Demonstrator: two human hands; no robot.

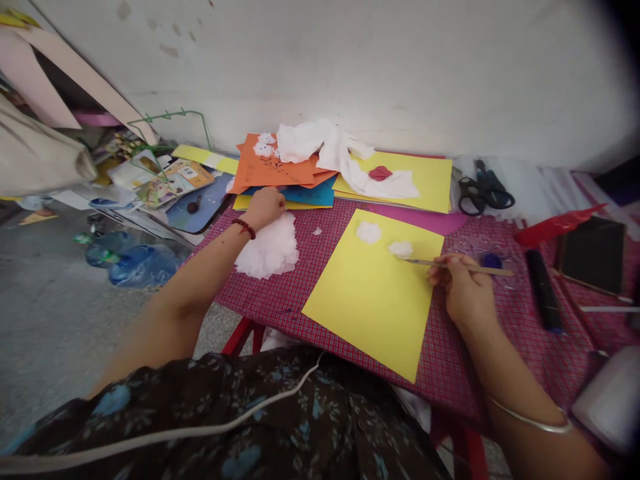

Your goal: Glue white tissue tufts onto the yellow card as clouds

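Observation:
My right hand [463, 287] grips a thin paintbrush [480, 269] by its handle. The brush tip touches or lies just beside a white fluffy tuft [401, 249] on a yellow sheet of paper [377, 300]. Another white tuft [369, 232] sits further left near the sheet's top edge. Over the far end of a pile of small white paper pieces [270, 250] is my left hand [266, 205], its fingers curled together; anything between them is hidden. A tiny white scrap [317, 231] lies on the checked cloth between the pile and the sheet.
Behind are orange sheets [273, 175] with white tufts and a drawn branch, crumpled white tissue [345, 157] and more yellow paper [430, 180]. Black scissors [484, 190], a black marker [544, 290] and a dark flat block [593, 253] lie to the right. Plastic bottles [143, 265] stand on the floor, left.

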